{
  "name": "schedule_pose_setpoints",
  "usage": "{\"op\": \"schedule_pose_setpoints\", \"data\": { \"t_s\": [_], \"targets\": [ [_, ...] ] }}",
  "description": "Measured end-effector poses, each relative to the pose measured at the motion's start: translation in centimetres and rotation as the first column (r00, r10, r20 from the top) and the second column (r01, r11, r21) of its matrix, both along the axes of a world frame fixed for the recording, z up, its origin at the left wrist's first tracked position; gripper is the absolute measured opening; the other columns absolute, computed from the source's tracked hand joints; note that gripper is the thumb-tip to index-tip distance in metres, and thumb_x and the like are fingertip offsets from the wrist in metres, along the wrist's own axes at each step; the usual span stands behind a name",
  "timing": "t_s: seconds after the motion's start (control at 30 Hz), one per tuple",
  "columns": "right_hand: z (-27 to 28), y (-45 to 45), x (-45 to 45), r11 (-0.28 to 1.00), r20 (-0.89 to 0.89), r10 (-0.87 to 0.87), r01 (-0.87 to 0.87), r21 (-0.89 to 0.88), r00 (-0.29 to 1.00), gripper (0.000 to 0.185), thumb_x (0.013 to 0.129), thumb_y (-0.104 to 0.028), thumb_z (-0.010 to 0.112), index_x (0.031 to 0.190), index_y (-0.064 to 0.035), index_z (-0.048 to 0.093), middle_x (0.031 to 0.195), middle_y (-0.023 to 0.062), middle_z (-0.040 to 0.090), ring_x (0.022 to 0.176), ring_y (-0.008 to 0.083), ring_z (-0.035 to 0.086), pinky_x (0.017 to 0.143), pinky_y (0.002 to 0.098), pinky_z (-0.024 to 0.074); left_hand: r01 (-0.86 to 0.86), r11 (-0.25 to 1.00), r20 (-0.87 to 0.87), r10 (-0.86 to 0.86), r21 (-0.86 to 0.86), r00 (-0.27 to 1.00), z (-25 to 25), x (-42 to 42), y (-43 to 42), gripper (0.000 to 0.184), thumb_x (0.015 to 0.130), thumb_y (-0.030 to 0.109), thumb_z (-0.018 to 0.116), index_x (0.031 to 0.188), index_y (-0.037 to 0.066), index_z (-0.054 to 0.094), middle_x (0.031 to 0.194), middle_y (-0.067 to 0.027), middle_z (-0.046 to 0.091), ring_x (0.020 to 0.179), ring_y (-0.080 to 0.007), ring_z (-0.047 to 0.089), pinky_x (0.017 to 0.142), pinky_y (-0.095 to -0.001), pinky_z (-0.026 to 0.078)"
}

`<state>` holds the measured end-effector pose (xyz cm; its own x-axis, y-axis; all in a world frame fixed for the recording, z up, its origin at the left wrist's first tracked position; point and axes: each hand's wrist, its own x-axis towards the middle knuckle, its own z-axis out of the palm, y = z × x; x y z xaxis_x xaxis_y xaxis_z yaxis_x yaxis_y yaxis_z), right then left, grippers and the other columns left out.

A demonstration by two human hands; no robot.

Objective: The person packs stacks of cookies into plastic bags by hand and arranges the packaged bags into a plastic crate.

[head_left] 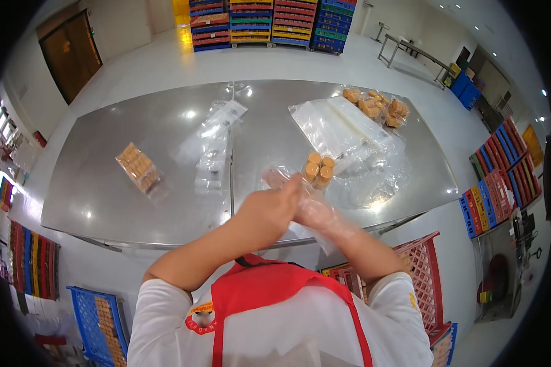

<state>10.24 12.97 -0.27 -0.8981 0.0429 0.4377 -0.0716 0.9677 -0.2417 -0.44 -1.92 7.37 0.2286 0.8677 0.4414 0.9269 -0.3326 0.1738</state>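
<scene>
My right hand [309, 205] is inside a thin clear plastic covering [326, 221], a loose glove or a bag, that reaches past the wrist. Its fingers stretch to the left, partly hidden behind my left hand. My left hand [268, 211] is closed on this plastic over the right hand. Just beyond the hands stand several round golden-brown biscuit stacks [319, 170] on the steel table [165, 214]. Behind them lies a pile of flat clear plastic bags [333, 125]. A clear pack of biscuits [138, 166] lies at the left.
Several filled biscuit packs [373, 105] sit at the table's back right corner. Overlapping clear printed packets [214, 150] lie near the table seam. Stacked coloured crates [251, 23] stand at the back, with more crates [499, 183] on the right. A red crate [423, 275] is beside my right arm.
</scene>
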Motion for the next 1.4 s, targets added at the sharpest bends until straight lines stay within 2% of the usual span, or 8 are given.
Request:
{"op": "schedule_pose_setpoints", "data": {
  "t_s": [0.07, 0.13, 0.3, 0.43, 0.57, 0.77, 1.2, 1.4],
  "targets": [
    [-2.6, 2.2, -2.7, 0.98, 0.077, -0.146, 0.134, 0.15, 0.986, 0.044, 0.102, -0.027, 0.037, 0.136, 0.0005, 0.045, 0.132, 0.0196, 0.052, 0.125, 0.036, 0.049, 0.11, 0.0358, 0.0361, -0.02, 0.978, -0.143, -0.01, -0.207, 0.99, 0.4, 2.9, 1.0, 0.051, 0.075, 0.001, 0.057, 0.123, -0.015, 0.051, 0.133, -0.0276, 0.049, 0.076, -0.0317, 0.067, 0.064, -0.0388, 0.055],
    [2.2, 0.4, -5.8, 0.77, 0.37, -0.159, 0.349, -0.534, 0.915, 0.047, 0.103, -0.029, 0.038, 0.14, -0.0003, 0.041, 0.138, 0.0214, 0.047, 0.127, 0.0373, 0.048, 0.109, 0.0359, 0.0383, 0.037, 0.964, -0.174, -0.085, -0.262, 0.981, 0.4, 5.7, 1.9, 0.049, 0.076, 0.003, 0.058, 0.121, -0.016, 0.052, 0.131, -0.0282, 0.049, 0.076, -0.0315, 0.068, 0.064, -0.0385, 0.056],
    [0.3, 1.1, -7.6, 0.877, 0.14, -0.342, 0.369, -0.307, 0.929, 0.046, 0.1, -0.028, 0.047, 0.137, -0.0002, 0.043, 0.132, 0.0225, 0.051, 0.119, 0.0417, 0.053, 0.101, 0.0415, 0.0452, 0.23, 0.874, -0.015, -0.261, -0.428, 0.965, 2.0, 7.7, 1.6, 0.046, 0.079, 0.004, 0.061, 0.122, -0.01, 0.053, 0.131, -0.026, 0.05, 0.094, -0.035, 0.067, 0.079, -0.0392, 0.056],
    [5.6, -1.1, -3.6, 0.832, 0.269, -0.221, 0.325, -0.449, 0.937, 0.044, 0.097, -0.026, 0.056, 0.133, -0.0012, 0.049, 0.13, 0.0223, 0.053, 0.117, 0.0418, 0.056, 0.1, 0.0416, 0.0453, 0.331, 0.944, 0.429, -0.306, 0.018, 0.85, 2.6, 1.6, 0.6, 0.047, 0.08, -0.001, 0.063, 0.126, 0.007, 0.057, 0.131, -0.0202, 0.052, 0.122, -0.0382, 0.051, 0.105, -0.0433, 0.042],
    [7.1, -3.1, -1.4, 0.878, -0.012, -0.163, 0.139, -0.457, 0.987, 0.069, 0.079, -0.026, 0.08, 0.136, -0.0076, 0.047, 0.133, 0.0214, 0.05, 0.124, 0.0382, 0.051, 0.101, 0.0431, 0.0441, -0.595, 0.793, 0.756, 0.308, 0.132, 0.578, -0.2, -6.9, 2.4, 0.02, 0.092, 0.016, 0.058, 0.1, -0.002, 0.063, 0.113, -0.0166, 0.06, 0.103, -0.0275, 0.059, 0.086, -0.0361, 0.049],
    [8.5, -4.1, -0.2, 0.893, 0.043, -0.052, 0.065, -0.445, 0.998, 0.095, 0.068, -0.031, 0.088, 0.144, -0.0105, 0.035, 0.146, 0.0226, 0.037, 0.136, 0.0399, 0.038, 0.109, 0.0443, 0.0358, -0.163, 0.964, 0.977, 0.213, -0.209, 0.007, -2.6, -7.2, 1.2, 0.016, 0.092, 0.016, 0.062, 0.089, 0.0, 0.063, 0.073, -0.0008, 0.058, 0.069, -0.0097, 0.052, 0.069, -0.0255, 0.044],
    [6.0, -3.2, 3.4, 0.806, 0.438, 0.06, 0.215, -0.551, 0.897, 0.091, 0.074, -0.03, 0.082, 0.148, -0.008, 0.034, 0.146, 0.0172, 0.035, 0.133, 0.0337, 0.04, 0.097, 0.0391, 0.0459, -0.231, 0.915, 0.931, 0.277, -0.331, -0.237, -6.1, -5.2, 0.9, 0.015, 0.092, 0.014, 0.061, 0.08, 0.005, 0.058, 0.071, -0.0017, 0.055, 0.059, -0.0121, 0.054, 0.049, -0.0313, 0.051],
    [4.3, -3.4, 2.5, 0.73, 0.166, -0.054, 0.152, -0.666, 0.985, 0.07, 0.08, -0.029, 0.079, 0.138, -0.0073, 0.046, 0.132, 0.0144, 0.051, 0.113, 0.0273, 0.058, 0.078, 0.0359, 0.0525, -0.037, 0.937, 0.92, 0.335, -0.349, -0.204, -7.6, -5.1, 1.6, 0.018, 0.09, 0.015, 0.064, 0.078, 0.005, 0.057, 0.069, -0.0021, 0.053, 0.058, -0.0124, 0.054, 0.049, -0.0318, 0.052]
  ]
}}
